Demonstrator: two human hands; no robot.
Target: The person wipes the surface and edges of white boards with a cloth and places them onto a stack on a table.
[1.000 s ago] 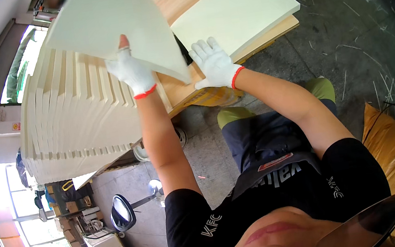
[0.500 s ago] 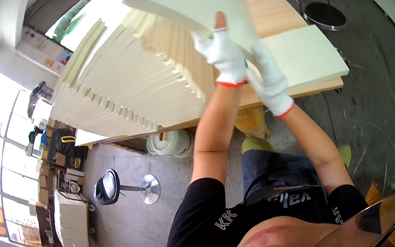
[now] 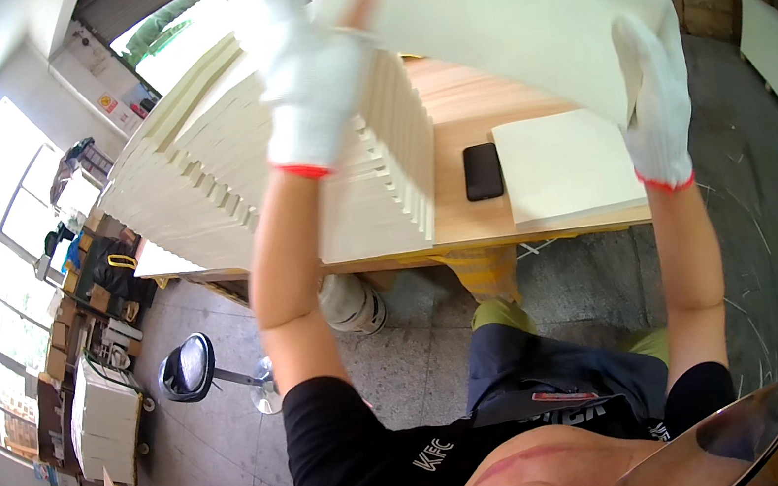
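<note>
A large, thick pile of off-white paper sheets (image 3: 515,6) is raised and tilted above the table, running out of the top of the view. My right hand (image 3: 657,101), in a white glove with a red cuff, grips its lower right corner, thumb on the near face. My left hand (image 3: 316,79), gloved alike with a bare thumb tip, is beside the pile's left edge, blurred by motion. Its thumb is spread from the fingers and overlaps the pile; firm contact is unclear. Beneath lies a flat pile of paper (image 3: 562,164) on the wooden table (image 3: 453,95).
Tall staggered paper stacks (image 3: 228,156) fill the table's left part. A black phone (image 3: 483,172) lies beside the flat pile. Below the table are a white bucket (image 3: 350,305) and a yellow bag (image 3: 484,269). A black stool (image 3: 190,368) stands at left.
My hands have moved apart, the left leftward and up, the right rightward. The raised pile has swung right, uncovering the phone and more of the table.
</note>
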